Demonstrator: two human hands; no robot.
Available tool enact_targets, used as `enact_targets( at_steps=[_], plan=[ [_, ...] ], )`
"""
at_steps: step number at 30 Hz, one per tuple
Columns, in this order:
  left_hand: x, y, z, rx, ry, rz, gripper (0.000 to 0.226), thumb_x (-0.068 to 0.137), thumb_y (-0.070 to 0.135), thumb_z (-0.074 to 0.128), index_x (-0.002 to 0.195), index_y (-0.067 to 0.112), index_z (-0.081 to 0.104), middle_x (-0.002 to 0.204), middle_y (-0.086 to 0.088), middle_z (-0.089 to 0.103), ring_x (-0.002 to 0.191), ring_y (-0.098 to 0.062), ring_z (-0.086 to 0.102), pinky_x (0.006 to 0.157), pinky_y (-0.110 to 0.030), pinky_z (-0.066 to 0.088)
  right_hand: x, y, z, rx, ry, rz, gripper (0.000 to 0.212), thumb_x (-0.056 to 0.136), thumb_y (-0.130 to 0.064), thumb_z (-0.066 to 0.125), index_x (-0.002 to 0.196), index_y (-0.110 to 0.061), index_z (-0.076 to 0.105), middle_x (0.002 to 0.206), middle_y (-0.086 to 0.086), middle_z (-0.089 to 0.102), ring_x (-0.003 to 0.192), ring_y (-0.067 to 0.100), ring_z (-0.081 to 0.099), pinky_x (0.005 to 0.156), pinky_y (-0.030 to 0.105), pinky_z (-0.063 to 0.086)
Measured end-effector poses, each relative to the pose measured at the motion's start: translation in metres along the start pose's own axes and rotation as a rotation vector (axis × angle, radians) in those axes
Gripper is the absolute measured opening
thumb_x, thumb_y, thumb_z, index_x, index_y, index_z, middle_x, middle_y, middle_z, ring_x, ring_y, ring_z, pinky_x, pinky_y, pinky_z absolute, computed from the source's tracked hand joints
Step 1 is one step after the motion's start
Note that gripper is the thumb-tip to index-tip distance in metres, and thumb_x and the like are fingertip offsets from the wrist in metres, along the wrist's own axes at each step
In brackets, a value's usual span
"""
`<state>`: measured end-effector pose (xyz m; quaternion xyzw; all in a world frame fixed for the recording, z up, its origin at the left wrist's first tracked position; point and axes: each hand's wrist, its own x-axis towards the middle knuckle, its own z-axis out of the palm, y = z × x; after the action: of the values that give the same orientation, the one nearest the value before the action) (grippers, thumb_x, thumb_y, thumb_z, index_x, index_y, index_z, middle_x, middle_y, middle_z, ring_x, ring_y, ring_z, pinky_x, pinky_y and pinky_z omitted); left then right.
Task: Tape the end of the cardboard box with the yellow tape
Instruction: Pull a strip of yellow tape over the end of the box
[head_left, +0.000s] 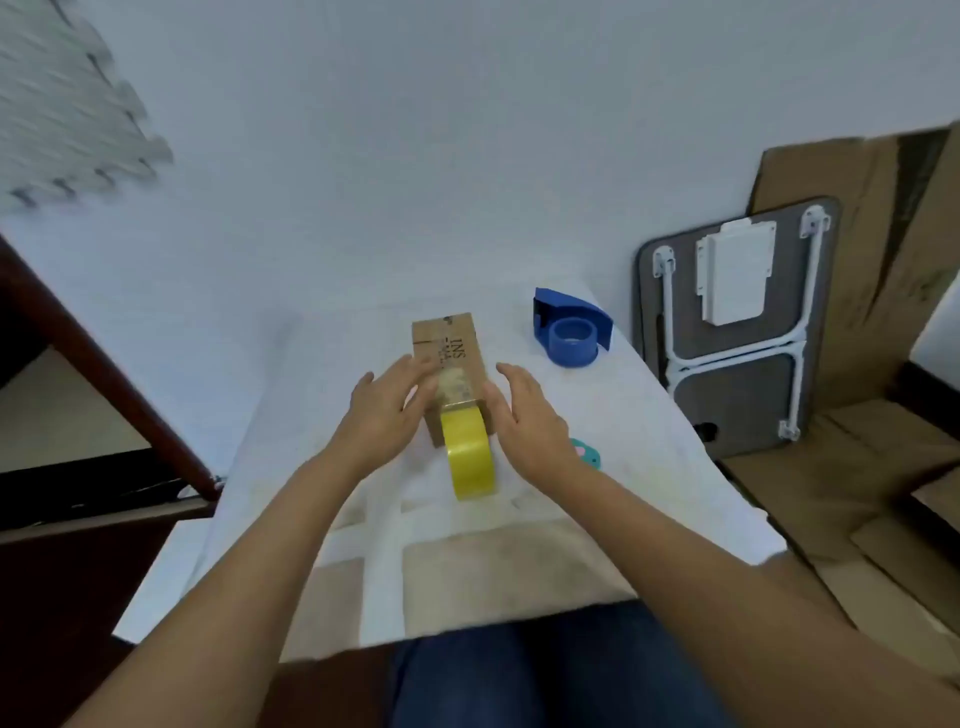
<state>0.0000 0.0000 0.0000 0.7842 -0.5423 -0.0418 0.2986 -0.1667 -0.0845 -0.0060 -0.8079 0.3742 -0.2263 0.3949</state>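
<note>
A small brown cardboard box with black print lies on the white cloth in the middle of the table. A yellow tape roll stands on edge against the box's near end, and a strip of its tape runs up over that end onto the top. My left hand rests against the left side of the box, fingers spread over its top near the tape. My right hand hovers just right of the box and roll with fingers apart, holding nothing.
A blue tape dispenser sits at the back right of the cloth. A teal object peeks out from behind my right wrist. A folded grey table and flat cardboard sheets lie to the right.
</note>
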Motion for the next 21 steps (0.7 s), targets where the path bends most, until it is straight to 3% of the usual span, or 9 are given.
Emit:
enact_targets(
  at_steps=[3,7,10,12,14,16,18,21],
  plan=[
    [-0.016,0.000,-0.003,0.045,-0.038,0.034,0.037,0.104,0.019,0.040,0.139,0.025,0.050,0.151,0.006,0.046,0.146,-0.014,0.030,0.119,-0.046,0.014,-0.022,0.002,-0.001,0.112,0.050,0.064,0.049,0.100,-0.044,0.034,0.141,-0.019,0.040,0.147,0.004,0.045,0.133,0.022,0.044,0.108,0.039,0.036],
    [-0.008,-0.003,-0.001,0.135,-0.140,0.141,0.058,0.096,0.000,0.043,0.147,0.028,0.041,0.156,0.007,0.037,0.146,-0.015,0.029,0.119,-0.048,0.014,-0.031,0.005,0.000,0.233,0.054,0.153,0.031,0.099,-0.034,0.040,0.111,-0.013,0.059,0.113,0.006,0.068,0.105,0.022,0.061,0.090,0.035,0.047],
    [0.005,-0.008,0.004,0.197,-0.226,0.185,0.063,0.096,0.005,0.046,0.150,0.032,0.033,0.160,0.009,0.029,0.148,-0.015,0.024,0.118,-0.050,0.016,-0.031,0.001,0.005,0.335,0.036,0.195,0.038,0.097,-0.039,0.041,0.098,-0.008,0.063,0.098,0.010,0.070,0.094,0.026,0.065,0.090,0.046,0.052],
    [0.010,-0.014,0.009,0.231,-0.268,0.196,0.062,0.096,0.011,0.049,0.151,0.031,0.031,0.161,0.008,0.027,0.149,-0.016,0.021,0.118,-0.051,0.020,-0.028,-0.002,0.008,0.362,0.006,0.210,0.043,0.097,-0.042,0.041,0.091,-0.006,0.063,0.088,0.010,0.067,0.087,0.026,0.062,0.082,0.041,0.052],
    [0.010,-0.022,0.018,0.218,-0.261,0.225,0.064,0.095,0.013,0.053,0.152,0.028,0.029,0.162,0.005,0.025,0.150,-0.019,0.020,0.116,-0.051,0.025,-0.027,-0.005,0.010,0.388,-0.052,0.245,0.039,0.097,-0.045,0.042,0.079,-0.015,0.059,0.076,0.000,0.058,0.076,0.017,0.054,0.070,0.032,0.043],
    [0.008,-0.026,0.029,0.163,-0.214,0.244,0.065,0.094,0.008,0.055,0.153,0.023,0.030,0.161,0.002,0.025,0.150,-0.023,0.019,0.117,-0.045,0.026,-0.023,-0.003,0.017,0.400,-0.099,0.259,0.039,0.094,-0.052,0.044,0.072,-0.022,0.055,0.077,-0.004,0.059,0.078,0.014,0.054,0.072,0.031,0.043],
    [0.008,-0.027,0.038,0.125,-0.164,0.238,0.064,0.094,0.003,0.054,0.152,0.019,0.032,0.160,0.001,0.027,0.149,-0.025,0.019,0.119,-0.034,0.022,-0.016,0.001,0.022,0.421,-0.136,0.258,0.046,0.083,-0.065,0.046,0.081,-0.022,0.063,0.091,0.000,0.071,0.089,0.018,0.065,0.084,0.037,0.051],
    [0.008,-0.024,0.043,0.092,-0.123,0.218,0.061,0.095,0.009,0.055,0.151,0.020,0.034,0.159,0.004,0.030,0.147,-0.023,0.019,0.116,-0.027,0.018,-0.009,0.004,0.019,0.429,-0.086,0.207,0.039,0.086,-0.056,0.050,0.086,-0.020,0.065,0.088,0.009,0.076,0.088,0.023,0.071,0.083,0.042,0.055]
  ],
)
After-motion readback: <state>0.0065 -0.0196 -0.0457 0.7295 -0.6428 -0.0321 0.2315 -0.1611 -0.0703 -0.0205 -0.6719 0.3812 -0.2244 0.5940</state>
